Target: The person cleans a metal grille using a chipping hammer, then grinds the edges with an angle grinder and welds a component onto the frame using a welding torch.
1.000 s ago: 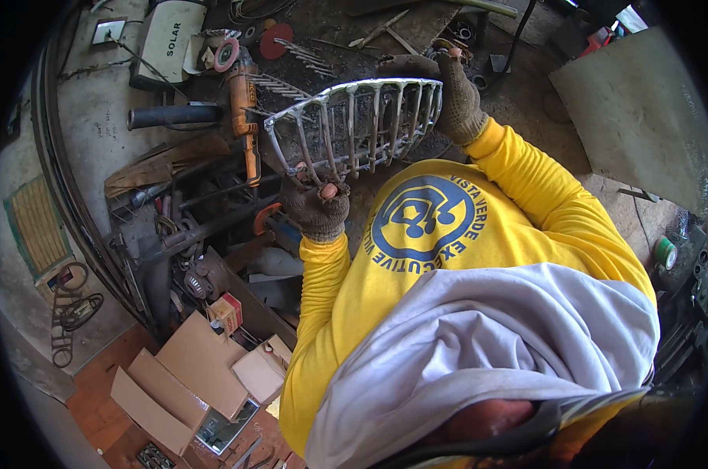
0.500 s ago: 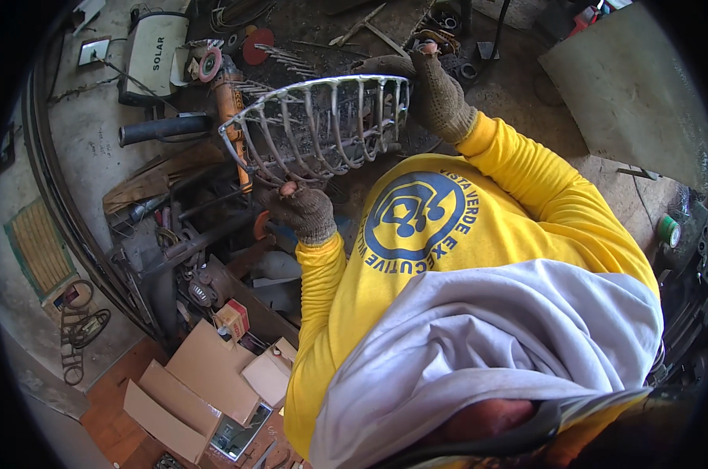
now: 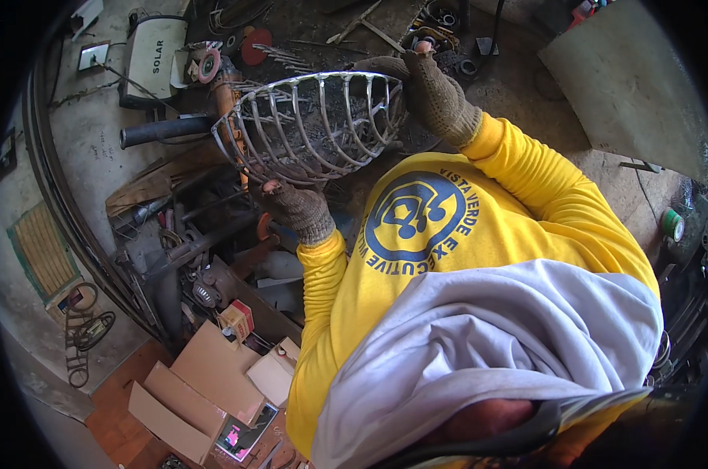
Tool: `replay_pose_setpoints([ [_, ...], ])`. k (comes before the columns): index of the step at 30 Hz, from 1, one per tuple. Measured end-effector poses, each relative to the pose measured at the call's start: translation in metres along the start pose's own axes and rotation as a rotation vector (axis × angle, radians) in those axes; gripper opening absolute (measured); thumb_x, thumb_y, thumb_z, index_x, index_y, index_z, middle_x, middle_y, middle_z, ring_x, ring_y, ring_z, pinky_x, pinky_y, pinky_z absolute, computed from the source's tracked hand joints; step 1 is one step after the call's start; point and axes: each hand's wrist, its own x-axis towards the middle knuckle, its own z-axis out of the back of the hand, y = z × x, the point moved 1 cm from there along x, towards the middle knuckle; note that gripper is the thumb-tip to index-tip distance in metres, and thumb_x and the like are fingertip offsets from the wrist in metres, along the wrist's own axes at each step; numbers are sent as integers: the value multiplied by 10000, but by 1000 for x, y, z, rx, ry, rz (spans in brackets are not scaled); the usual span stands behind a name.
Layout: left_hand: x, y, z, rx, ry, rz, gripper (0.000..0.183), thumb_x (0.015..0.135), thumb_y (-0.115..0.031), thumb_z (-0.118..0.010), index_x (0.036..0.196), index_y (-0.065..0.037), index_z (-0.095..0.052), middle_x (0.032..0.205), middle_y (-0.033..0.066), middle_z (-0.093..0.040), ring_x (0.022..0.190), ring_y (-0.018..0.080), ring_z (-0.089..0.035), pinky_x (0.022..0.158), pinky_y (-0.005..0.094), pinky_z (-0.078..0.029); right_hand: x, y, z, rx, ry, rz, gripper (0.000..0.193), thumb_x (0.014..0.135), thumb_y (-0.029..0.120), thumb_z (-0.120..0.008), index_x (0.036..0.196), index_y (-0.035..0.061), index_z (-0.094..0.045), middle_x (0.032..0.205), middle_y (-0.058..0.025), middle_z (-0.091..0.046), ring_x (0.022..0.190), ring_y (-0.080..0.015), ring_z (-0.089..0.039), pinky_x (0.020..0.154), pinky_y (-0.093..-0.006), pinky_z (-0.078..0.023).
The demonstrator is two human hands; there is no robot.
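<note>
Between both gloved hands a curved metal rod rack (image 3: 298, 109), like a ribbed basket with a shiny bent rim, is held tilted above the cluttered work surface. My left hand (image 3: 301, 211), in a brown knit glove with a bare thumb tip, closes on its lower left end. The far right end is gripped by my right hand (image 3: 443, 98), gloved the same way. Most fingers of both hands are hidden behind the rods or glove. Just behind the rack's left end lies an orange angle grinder (image 3: 227, 98) with a pinkish disc (image 3: 209, 66).
A white box-shaped unit (image 3: 155, 55) and a dark pipe (image 3: 164, 130) lie at the left. Loose rods (image 3: 283, 56) and a red disc (image 3: 257, 47) are at the back. Cardboard boxes (image 3: 213, 363) sit lower left, a sheet panel (image 3: 631, 86) at right.
The rack has shifted slightly left and tipped, so its ribs show more broadly. Both hands keep their grip and turn with it.
</note>
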Motion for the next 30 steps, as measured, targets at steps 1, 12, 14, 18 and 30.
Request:
replay_pose_setpoints([
  [1, -6, 4, -2, -35, 35, 30, 673, 1006, -337, -492, 1532, -141, -121, 1370, 239, -437, 1172, 434, -516, 976, 532, -414, 3, 13, 6, 163, 129, -185, 661, 1029, 539, -219, 1398, 33, -428, 1280, -144, -582, 1129, -242, -586, 1011, -314, -403],
  [12, 45, -21, 13, -888, 363, 741, 728, 957, -604, -362, 1490, -113, -291, 1502, 224, -308, 1343, 422, -362, 1077, 630, -286, 51, 49, 27, 1211, 341, -301, 819, 932, 690, -323, 1403, 30, -435, 1361, -181, -524, 1269, -311, -495, 1131, -407, -310],
  [14, 42, -20, 7, -1635, 344, 1168, 699, 961, -588, -363, 1473, -114, -327, 1516, 223, -296, 1360, 442, -333, 1075, 672, -258, 43, 51, 29, 1222, 501, -364, 852, 930, 706, -281, 1417, 19, -412, 1399, -176, -486, 1303, -300, -463, 1143, -401, -278],
  [18, 24, -23, -10, -2625, 295, 1497, 654, 948, -565, -412, 1422, -114, -423, 1472, 238, -371, 1320, 501, -366, 1062, 738, -218, 17, 27, 25, 466, 377, -84, 542, 927, 331, -477, 1388, 45, -460, 1420, -183, -458, 1286, -289, -484, 1118, -382, -324],
  [30, 8, -54, -21, -2995, 358, 1709, 617, 951, -538, -302, 1300, -91, -545, 1278, 248, -550, 1167, 513, -501, 982, 776, -266, 17, 44, 40, -458, 92, 459, 457, 929, 83, -566, 1375, 56, -471, 1408, -165, -485, 1258, -311, -512, 1156, -369, -258],
])
